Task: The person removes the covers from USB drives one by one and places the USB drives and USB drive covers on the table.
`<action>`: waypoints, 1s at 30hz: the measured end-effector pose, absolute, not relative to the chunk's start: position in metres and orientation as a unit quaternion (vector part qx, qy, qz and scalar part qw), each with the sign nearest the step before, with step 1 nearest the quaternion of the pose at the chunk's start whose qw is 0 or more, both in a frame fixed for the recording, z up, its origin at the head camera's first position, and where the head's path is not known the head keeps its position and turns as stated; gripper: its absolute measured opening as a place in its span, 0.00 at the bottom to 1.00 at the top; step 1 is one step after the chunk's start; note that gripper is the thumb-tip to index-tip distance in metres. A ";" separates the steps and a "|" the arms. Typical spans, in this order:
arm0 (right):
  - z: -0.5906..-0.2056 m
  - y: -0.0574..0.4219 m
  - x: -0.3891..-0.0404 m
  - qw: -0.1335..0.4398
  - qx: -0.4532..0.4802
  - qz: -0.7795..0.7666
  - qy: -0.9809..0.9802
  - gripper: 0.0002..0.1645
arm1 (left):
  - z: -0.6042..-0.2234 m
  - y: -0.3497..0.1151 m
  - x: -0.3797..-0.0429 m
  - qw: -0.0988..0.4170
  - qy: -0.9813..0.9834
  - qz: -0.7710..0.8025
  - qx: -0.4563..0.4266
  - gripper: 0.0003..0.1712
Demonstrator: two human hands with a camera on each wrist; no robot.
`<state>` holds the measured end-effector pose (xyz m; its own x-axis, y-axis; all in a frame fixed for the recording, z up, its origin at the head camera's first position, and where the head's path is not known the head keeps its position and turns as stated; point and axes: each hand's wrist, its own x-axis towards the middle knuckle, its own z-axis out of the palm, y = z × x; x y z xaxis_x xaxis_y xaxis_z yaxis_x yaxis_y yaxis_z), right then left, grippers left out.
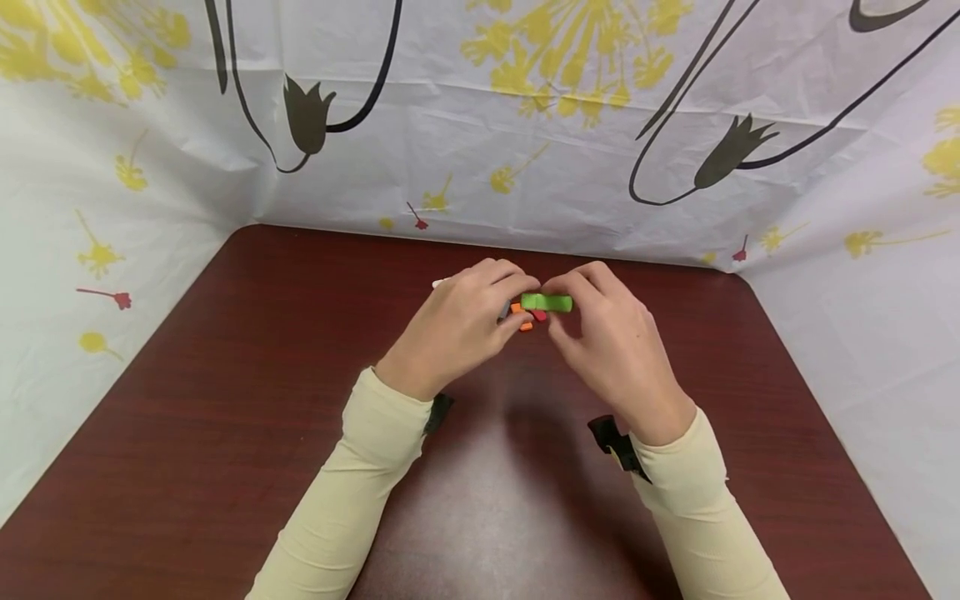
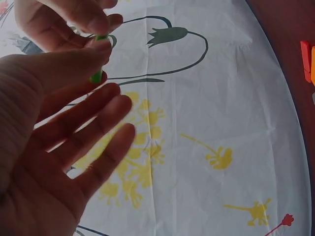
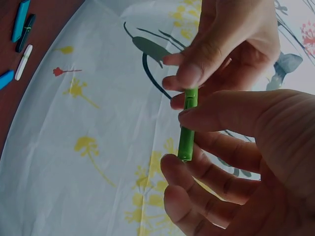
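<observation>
One slim, bright green stick (image 1: 546,302), apparently plastic, is held between two bare hands. The left hand (image 1: 468,312) pinches one end with thumb and fingertips; the right hand (image 1: 611,342) grips the other part, thumb pressed along its side. In the left wrist view, the left hand's remaining fingers extend loosely away from it.

The green stick spans nearly level from hand to hand, raised above a dark red-brown table (image 1: 187,375). Its body is narrow and straight, with a blunt end on the right hand's side and a seam or notch near the left hand's thumb.

Four more slender sticks lie on the table beyond the left hand: one teal (image 3: 20,19), one black (image 3: 25,32), one white (image 3: 23,62) and one blue (image 3: 6,78). Between the hands and below them show one red piece (image 2: 306,61) and two orange bits (image 1: 527,327); whether the orange bits belong to one object cannot be told. Two cream sleeves (image 1: 375,475) cover the forearms.
</observation>
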<state>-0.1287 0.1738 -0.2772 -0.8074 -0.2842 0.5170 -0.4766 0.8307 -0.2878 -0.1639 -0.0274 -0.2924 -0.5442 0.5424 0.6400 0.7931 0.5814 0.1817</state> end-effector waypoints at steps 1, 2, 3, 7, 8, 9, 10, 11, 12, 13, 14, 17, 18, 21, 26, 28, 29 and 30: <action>-0.278 0.173 -0.129 0.237 0.209 0.207 -0.926 0.14 | -0.293 -0.027 -0.164 0.275 -0.843 -0.235 -0.398 0.16; -0.278 0.172 -0.129 0.241 0.213 0.208 -0.924 0.14 | -0.293 -0.027 -0.164 0.280 -0.838 -0.238 -0.402 0.14; -0.279 0.172 -0.129 0.245 0.216 0.209 -0.922 0.15 | -0.292 -0.027 -0.164 0.285 -0.835 -0.241 -0.405 0.12; -0.279 0.171 -0.130 0.253 0.224 0.214 -0.917 0.14 | -0.292 -0.028 -0.164 0.295 -0.829 -0.243 -0.409 0.07; -0.280 0.170 -0.130 0.255 0.225 0.213 -0.916 0.14 | -0.292 -0.029 -0.163 0.294 -0.829 -0.244 -0.409 0.07; -0.280 0.170 -0.129 0.257 0.228 0.213 -0.915 0.14 | -0.292 -0.029 -0.163 0.294 -0.830 -0.242 -0.408 0.07; -0.280 0.170 -0.129 0.258 0.230 0.212 -0.914 0.14 | -0.292 -0.029 -0.163 0.294 -0.831 -0.241 -0.406 0.07; -0.280 0.170 -0.129 0.260 0.232 0.210 -0.913 0.14 | -0.291 -0.030 -0.163 0.293 -0.832 -0.240 -0.405 0.07; -0.281 0.170 -0.129 0.263 0.234 0.208 -0.913 0.14 | -0.291 -0.030 -0.162 0.292 -0.833 -0.240 -0.404 0.07; -0.281 0.170 -0.129 0.265 0.236 0.207 -0.912 0.14 | -0.291 -0.030 -0.162 0.292 -0.834 -0.240 -0.403 0.07; -0.281 0.170 -0.129 0.267 0.237 0.206 -0.911 0.14 | -0.291 -0.030 -0.162 0.292 -0.834 -0.240 -0.402 0.07; -0.282 0.170 -0.130 0.273 0.239 0.204 -0.909 0.14 | -0.291 -0.030 -0.161 0.292 -0.834 -0.242 -0.401 0.07; -0.282 0.170 -0.130 0.273 0.240 0.205 -0.909 0.14 | -0.291 -0.030 -0.161 0.292 -0.834 -0.243 -0.401 0.07; -0.282 0.172 -0.130 0.274 0.243 0.206 -0.908 0.14 | -0.291 -0.030 -0.162 0.294 -0.831 -0.242 -0.405 0.07; -0.280 0.176 -0.131 0.265 0.246 0.209 -0.908 0.15 | -0.292 -0.028 -0.164 0.295 -0.825 -0.241 -0.417 0.07; -0.280 0.177 -0.131 0.259 0.245 0.211 -0.910 0.15 | -0.292 -0.028 -0.164 0.293 -0.824 -0.243 -0.419 0.07; -0.279 0.178 -0.131 0.255 0.244 0.213 -0.911 0.14 | -0.291 -0.028 -0.164 0.290 -0.825 -0.243 -0.419 0.07; -0.279 0.178 -0.131 0.250 0.243 0.214 -0.912 0.14 | -0.291 -0.028 -0.164 0.287 -0.826 -0.245 -0.420 0.07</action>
